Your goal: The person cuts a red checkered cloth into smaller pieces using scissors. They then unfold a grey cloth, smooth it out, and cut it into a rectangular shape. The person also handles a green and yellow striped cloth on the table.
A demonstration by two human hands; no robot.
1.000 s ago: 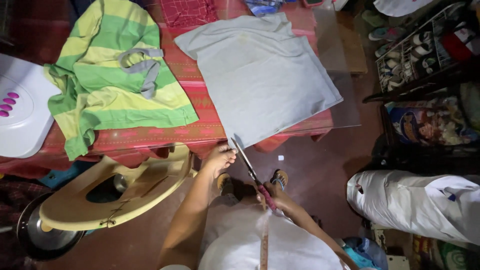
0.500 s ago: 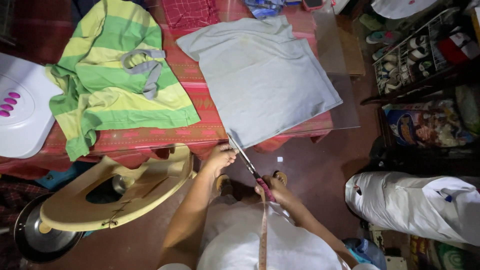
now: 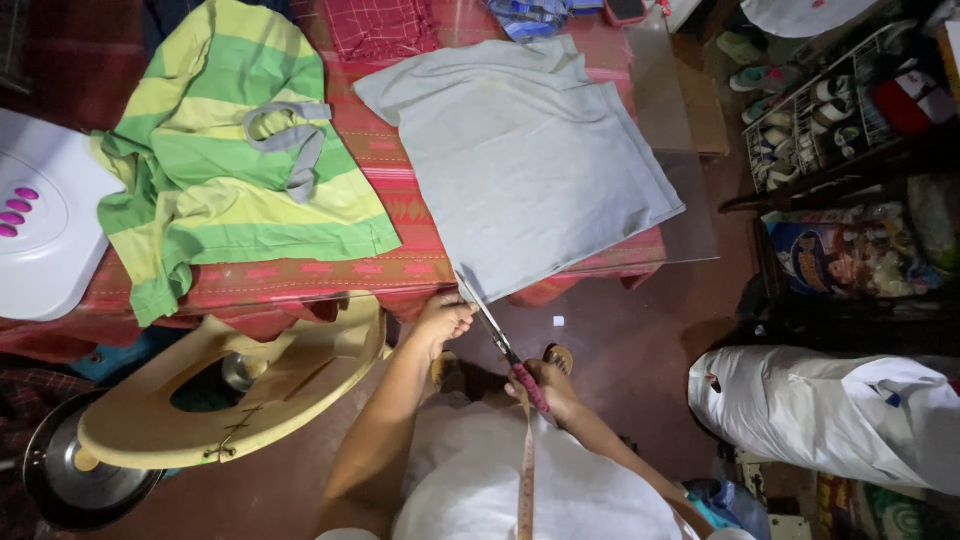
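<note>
Right hand [image 3: 545, 385] grips pink-handled scissors [image 3: 497, 335]; left hand [image 3: 445, 318] pinches grey cloth [image 3: 520, 160] near colourful package [image 3: 850, 255].

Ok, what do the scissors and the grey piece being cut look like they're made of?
Scissors: blades look like bare metal, with a pale sheen; the handles in the right hand appear pink, maybe plastic or wrapped, hard to tell. Grey piece: soft matte fabric, probably a knit, lying flat with faint creases. The left hand is at its near corner.
</note>
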